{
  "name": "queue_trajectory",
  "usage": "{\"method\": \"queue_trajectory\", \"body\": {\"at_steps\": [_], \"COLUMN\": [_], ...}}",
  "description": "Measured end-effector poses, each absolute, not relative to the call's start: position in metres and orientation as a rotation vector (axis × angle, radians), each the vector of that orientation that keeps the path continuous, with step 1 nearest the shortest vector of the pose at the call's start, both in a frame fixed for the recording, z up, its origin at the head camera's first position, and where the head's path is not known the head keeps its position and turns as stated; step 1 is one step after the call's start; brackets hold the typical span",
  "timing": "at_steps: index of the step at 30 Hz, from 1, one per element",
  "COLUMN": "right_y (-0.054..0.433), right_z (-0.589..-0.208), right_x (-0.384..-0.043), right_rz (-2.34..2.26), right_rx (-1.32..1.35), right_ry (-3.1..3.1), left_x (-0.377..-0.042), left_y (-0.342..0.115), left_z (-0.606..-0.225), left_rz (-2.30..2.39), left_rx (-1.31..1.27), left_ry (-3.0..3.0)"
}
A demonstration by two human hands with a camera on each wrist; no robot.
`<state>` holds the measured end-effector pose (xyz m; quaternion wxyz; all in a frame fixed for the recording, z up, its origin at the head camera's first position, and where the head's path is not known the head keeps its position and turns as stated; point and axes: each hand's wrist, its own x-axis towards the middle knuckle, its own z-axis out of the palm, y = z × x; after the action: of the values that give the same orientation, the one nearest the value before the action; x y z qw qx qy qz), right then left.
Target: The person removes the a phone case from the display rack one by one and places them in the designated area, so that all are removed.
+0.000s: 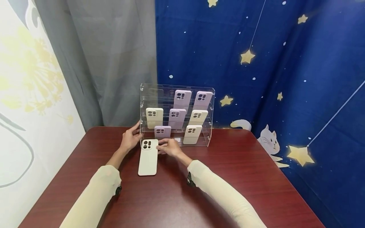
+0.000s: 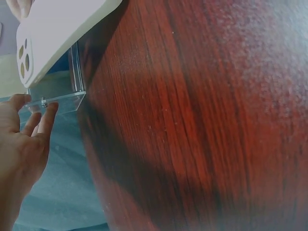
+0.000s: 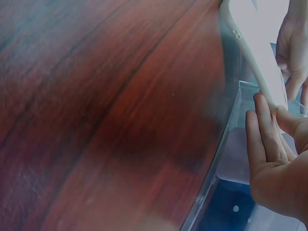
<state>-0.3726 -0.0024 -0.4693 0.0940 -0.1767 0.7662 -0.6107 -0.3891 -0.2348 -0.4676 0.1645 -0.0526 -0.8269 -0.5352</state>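
My right hand [image 1: 171,147] pinches a white phone case [image 1: 149,160] by its upper right edge, thumb on one face and fingers on the other. The case is tilted in front of the lower left of a clear acrylic display rack [image 1: 176,87], its camera cutouts at the top. At the rack's left side, my left hand [image 1: 131,138] touches the side panel with its fingers extended. The left wrist view shows those fingertips [image 2: 50,108] at the acrylic edge. In the right wrist view the case [image 3: 252,48] stands edge-on above the right hand [image 3: 276,159].
Tiers of the rack hold white cases [image 1: 155,117] and lilac cases [image 1: 177,118], several in all. The rack stands at the back of a dark red wooden table [image 1: 228,177]. Behind it hang a grey curtain [image 1: 114,63] and a blue star-patterned curtain [image 1: 205,47].
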Motion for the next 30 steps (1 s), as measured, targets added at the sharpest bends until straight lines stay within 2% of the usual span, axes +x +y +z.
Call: {"method": "queue_trajectory", "body": {"at_steps": [11,30], "right_y": [-0.003,-0.019], "right_z": [-0.486,-0.495], "right_x": [-0.374,-0.375], "right_rz": [-1.888,-1.907], "right_rx": [-0.383,-0.356], "right_ry": [2.224,2.29], "left_x": [-0.391,-0.391], "left_y": [-0.236,-0.239], "left_z": [-0.473,-0.47], "left_rz": [-1.536,-1.553], "left_rx": [-0.165,-0.171], "left_ry": [-2.355,-2.376]}}
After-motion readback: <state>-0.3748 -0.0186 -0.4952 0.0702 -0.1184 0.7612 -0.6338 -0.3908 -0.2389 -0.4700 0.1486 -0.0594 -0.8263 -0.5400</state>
